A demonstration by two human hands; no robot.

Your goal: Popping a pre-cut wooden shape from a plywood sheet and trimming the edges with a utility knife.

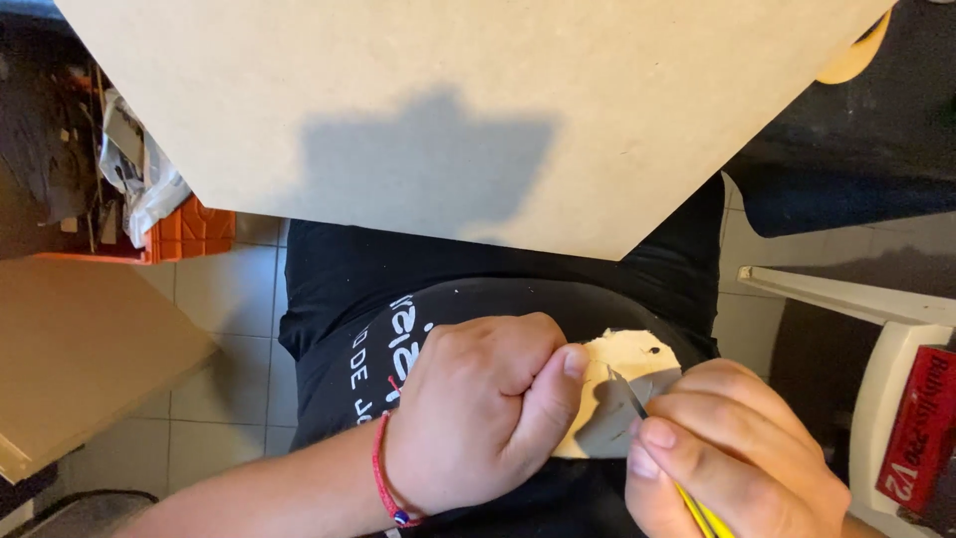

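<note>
Head-down view over a seated lap in a black shirt. Left hand [478, 408], curled tight, fingers [558, 384] closed on a small pale wooden piece [627, 364], thumb pressed on its edge. Wooden piece low in frame, at about five o'clock from centre, against the lap. Right hand [732, 448] at four o'clock of the piece, fingers wrapped shut round a yellow-handled craft knife [637, 408], blade tip lying on the wood. Best done, judging from this: shallow strokes, thumb kept out of the blade's line, piece braced firmly. Large tan board [478, 110] as worktop at twelve o'clock. White plastic chair [876, 329] at three o'clock, orange crate [189, 231] at nine.
</note>
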